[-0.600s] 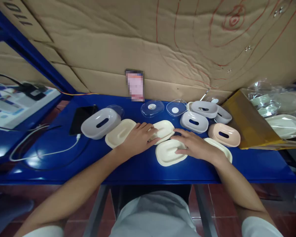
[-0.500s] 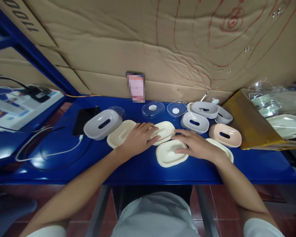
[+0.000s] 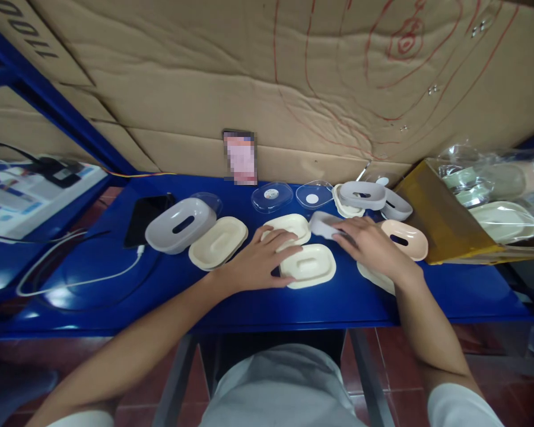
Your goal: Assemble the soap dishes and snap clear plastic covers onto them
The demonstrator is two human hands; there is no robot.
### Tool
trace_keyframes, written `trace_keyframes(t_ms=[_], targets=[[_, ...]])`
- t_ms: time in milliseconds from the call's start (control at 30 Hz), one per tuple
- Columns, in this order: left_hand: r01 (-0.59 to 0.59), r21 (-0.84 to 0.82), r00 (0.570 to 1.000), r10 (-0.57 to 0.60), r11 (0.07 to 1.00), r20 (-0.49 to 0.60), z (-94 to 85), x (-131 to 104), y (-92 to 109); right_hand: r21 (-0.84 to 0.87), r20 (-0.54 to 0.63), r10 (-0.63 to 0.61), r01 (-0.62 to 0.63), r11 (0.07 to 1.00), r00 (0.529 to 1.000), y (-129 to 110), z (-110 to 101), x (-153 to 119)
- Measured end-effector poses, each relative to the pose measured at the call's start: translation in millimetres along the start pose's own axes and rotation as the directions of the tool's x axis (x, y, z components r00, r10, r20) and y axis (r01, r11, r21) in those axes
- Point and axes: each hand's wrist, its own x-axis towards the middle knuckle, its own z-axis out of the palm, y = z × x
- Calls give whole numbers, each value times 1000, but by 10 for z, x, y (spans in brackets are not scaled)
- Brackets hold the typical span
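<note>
My right hand is closed on the near end of a pale grey oval dish, which is tipped on the blue table. With fingers spread, my left hand rests over two cream oval trays; its fingertips reach the rear tray and its thumb lies by the left edge of the front tray. Left of that hand are another cream tray and a larger-looking grey slotted dish. Under my right wrist a further cream tray is partly hidden, beside a peach slotted dish.
Two clear lids and more grey dishes lie along the back. A cardboard box with plastic-wrapped pieces stands at right. A phone leans on the cardboard wall; a black device and white cable lie left.
My right hand has moved from the cream trays to a grey dish and taken hold of it, tipping it. My left hand has shifted slightly toward the front cream tray.
</note>
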Motion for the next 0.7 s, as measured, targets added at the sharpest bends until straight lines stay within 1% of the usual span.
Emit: trace_keyframes(t_ms=[100, 167, 267, 400, 500, 600, 700], targets=[[91, 13, 994, -90, 996, -64, -26, -20, -116, 144, 40, -164, 157, 977, 986, -251, 38, -25], [88, -25, 994, -89, 996, -63, -48, -35, -170, 156, 67, -240, 228, 961, 968, -381, 116, -25], [39, -71, 999, -41, 997, -26, -79, -43, -184, 84, 95, -283, 276, 958, 954, -522, 219, -25], [4, -46, 999, -3, 999, 39, -89, -32, -129, -50, 116, -309, 316, 947, 944, -652, 289, -47], [-5, -44, 997, 8, 999, 78, -69, -27, -95, -65, 124, -339, 348, 935, 933, -690, 338, -47], [-14, -60, 997, 18, 998, 70, -60, -29, -77, 64, 114, -361, 356, 932, 926, -643, 354, -21], [-27, -111, 999, 31, 993, 39, -94, -25, -72, 300, 72, -393, 355, 885, 917, -507, 313, 33]])
